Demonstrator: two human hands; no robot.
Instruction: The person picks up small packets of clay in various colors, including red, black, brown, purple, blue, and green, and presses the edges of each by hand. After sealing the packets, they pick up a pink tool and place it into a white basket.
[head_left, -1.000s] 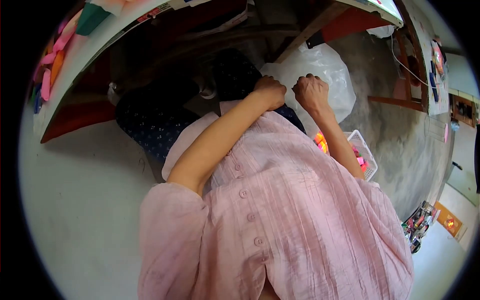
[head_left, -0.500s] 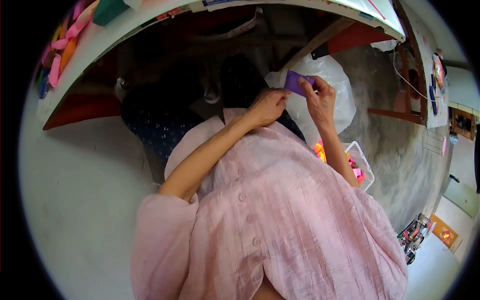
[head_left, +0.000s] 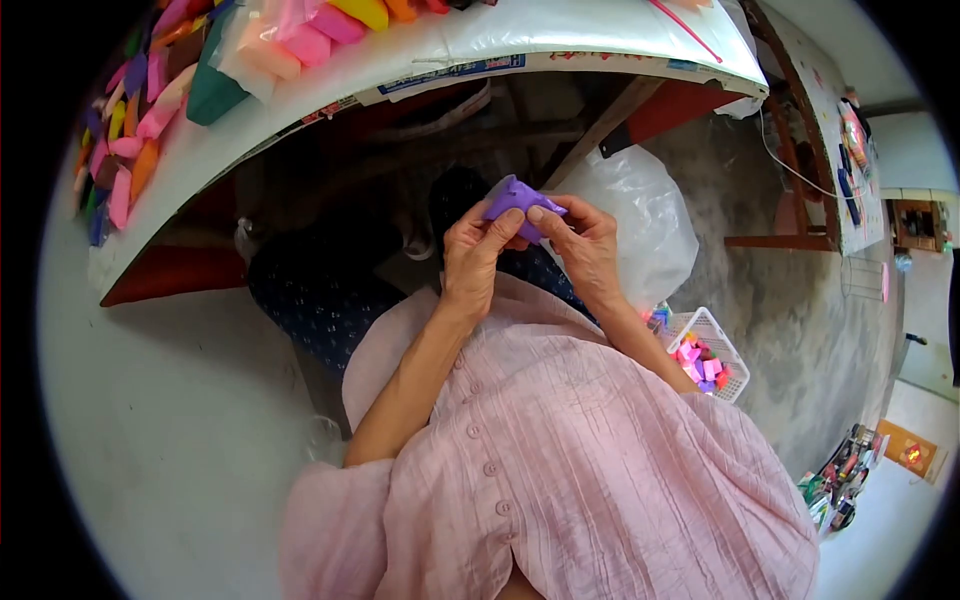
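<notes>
A small purple packet (head_left: 521, 205) is held up between both hands, above the lap and below the table's front edge. My left hand (head_left: 474, 250) grips its left side, thumb on the near face. My right hand (head_left: 588, 248) pinches its right side, the thumb pressed on the packet near the other thumb. The undersides of the fingers are partly hidden behind the packet.
Colourful wrapped pieces (head_left: 130, 130) lie on the white table (head_left: 480, 38) ahead. A large clear plastic bag (head_left: 640, 215) stands beyond my right hand. A white basket (head_left: 735, 360) with pink and purple pieces sits at the right on the floor.
The purple packet has moved left and down a little. My left hand has come onto its left side, and both hands now grip it. The view shows more of the tabletop.
</notes>
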